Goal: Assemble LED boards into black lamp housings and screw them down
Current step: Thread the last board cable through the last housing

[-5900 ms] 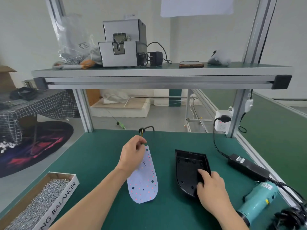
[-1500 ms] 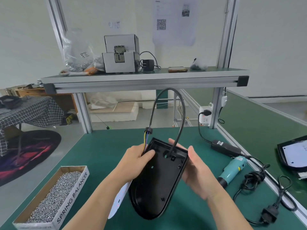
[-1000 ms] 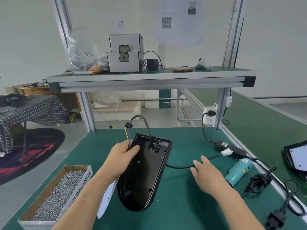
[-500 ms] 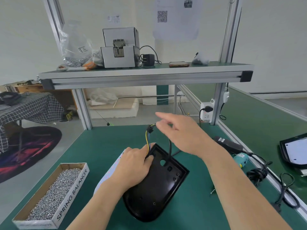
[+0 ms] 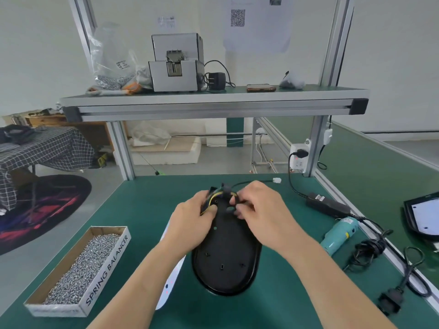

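Observation:
A black lamp housing point(image 5: 225, 257) lies open side up on the green bench, in the middle. My left hand point(image 5: 192, 219) grips its far left edge, with yellow wires under the thumb. My right hand point(image 5: 261, 212) pinches the black cable point(image 5: 240, 185) at the housing's far end, near a round hole. The cable runs on to a white connector point(image 5: 276, 180) lying on the bench. The white LED board point(image 5: 169, 283) lies under my left forearm, mostly hidden, beside the housing.
A cardboard box of screws point(image 5: 80, 269) sits at the left. A teal electric screwdriver point(image 5: 339, 233) with its cord and power adapter point(image 5: 327, 206) lies at the right. Another housing with a board point(image 5: 425, 217) is at the far right. A screw feeder point(image 5: 177, 62) stands on the shelf.
The housing has been laid flat on the bench. My right hand came down from above the wires to the cable at the housing's far end. The cable's connector now rests on the bench.

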Demonstrator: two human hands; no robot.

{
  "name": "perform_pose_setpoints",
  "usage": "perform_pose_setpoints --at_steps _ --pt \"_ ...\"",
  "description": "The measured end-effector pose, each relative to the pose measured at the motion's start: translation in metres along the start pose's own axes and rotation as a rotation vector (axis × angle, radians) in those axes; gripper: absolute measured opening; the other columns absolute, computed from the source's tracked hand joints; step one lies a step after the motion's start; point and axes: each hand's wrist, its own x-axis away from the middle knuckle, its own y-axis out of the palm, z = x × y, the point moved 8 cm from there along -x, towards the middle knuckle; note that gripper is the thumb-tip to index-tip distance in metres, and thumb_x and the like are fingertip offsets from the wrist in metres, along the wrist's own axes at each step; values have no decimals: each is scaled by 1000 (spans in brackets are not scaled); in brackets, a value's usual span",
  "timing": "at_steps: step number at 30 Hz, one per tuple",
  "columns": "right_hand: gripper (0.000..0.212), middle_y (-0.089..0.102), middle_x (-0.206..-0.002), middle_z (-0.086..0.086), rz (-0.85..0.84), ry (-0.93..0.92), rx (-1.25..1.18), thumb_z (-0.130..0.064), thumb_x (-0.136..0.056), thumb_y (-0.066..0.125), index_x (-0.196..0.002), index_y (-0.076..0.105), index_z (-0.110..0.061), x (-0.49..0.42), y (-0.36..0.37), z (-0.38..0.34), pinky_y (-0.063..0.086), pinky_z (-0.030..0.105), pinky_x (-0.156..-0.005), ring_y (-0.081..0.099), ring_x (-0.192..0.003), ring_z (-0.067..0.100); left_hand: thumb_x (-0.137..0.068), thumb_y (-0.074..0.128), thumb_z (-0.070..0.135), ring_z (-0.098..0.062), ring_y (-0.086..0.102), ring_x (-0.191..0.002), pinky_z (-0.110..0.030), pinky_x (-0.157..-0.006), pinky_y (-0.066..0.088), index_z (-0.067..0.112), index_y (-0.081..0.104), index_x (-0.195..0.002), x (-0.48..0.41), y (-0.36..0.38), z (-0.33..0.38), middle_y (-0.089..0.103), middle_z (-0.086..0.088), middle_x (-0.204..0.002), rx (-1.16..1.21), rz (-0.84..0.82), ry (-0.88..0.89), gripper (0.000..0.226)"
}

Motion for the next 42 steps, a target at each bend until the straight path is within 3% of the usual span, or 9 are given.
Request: perform_pose_setpoints --at_steps 4,7,10,14,19,24,28,35,42 --pt "16 55 -126 1 143 -220 370 -16 -93 70 -106 78 -19 12 7 3 36 43 -104 47 -120 27 -95 52 16 -26 61 -91 -35 -77 48 29 61 -120 6 9 7 71 1 -97 -1 -36 25 30" --pt "33 38 -149 -9 53 -151 143 -14 -95 65 -123 64 -33 13 2 18 38 35 -105 49 -123 12 -99 50 20 -26 63 -90 -37 -80 49 28 60 -121 12 11 11 71 0 -93 44 -20 50 25" --pt "44 52 -128 -19 -15 -47 65 -24 -93 66 -119 38 -44 14 0 32 43 32 -83 57 -88 6 -100 52 21 -19 63 -82 -32 -78 49 28 64 -117 15 11 15 70 3 -84 55 -7 94 22" --pt "24 63 -80 -14 -237 54 153 -54 -85 69 -91 51 -40 14 9 38 44 27 -65 58 -74 4 -100 53 19 -24 59 -83 -38 -91 44 24 65 -119 24 18 30 69 -1 -84 -85 -15 258 24" --pt "27 61 -76 -4 -217 118 156 -41 -97 58 -80 58 -20 16 12 34 47 39 -71 59 -78 21 -99 54 28 -16 53 -85 -31 -94 38 34 62 -125 28 19 34 64 5 -84 -151 -31 327 28" --pt "27 63 -71 -6 -73 173 96 -40 -99 57 -78 54 -22 27 0 38 46 34 -67 58 -70 14 -68 57 79 15 25 -138 -19 -115 19 49 23 -153 31 7 -18 31 29 -147 179 -396 106 96" --pt "24 61 -63 -28 -11 192 -64 -33 -98 59 -76 60 -22 29 -9 42 40 16 -55 54 -58 -2 -84 41 82 5 33 -137 -28 -114 24 44 27 -154 28 -15 -86 32 21 -155 353 -297 -182 81" --pt "24 66 -67 -10 9 215 -285 -32 -95 63 -72 62 -27 30 -5 45 42 17 -55 55 -58 3 -92 59 50 -40 55 -128 -55 -109 44 18 52 -143 27 17 -125 60 -24 -134 667 -466 -317 61" --pt "16 55 -69 -10 -165 56 -401 -30 -96 63 -84 63 -19 34 -1 28 41 22 -61 49 -64 8 -86 70 55 0 66 -110 -17 -85 53 37 75 -116 38 60 -84 73 17 -115 825 -762 -242 36"
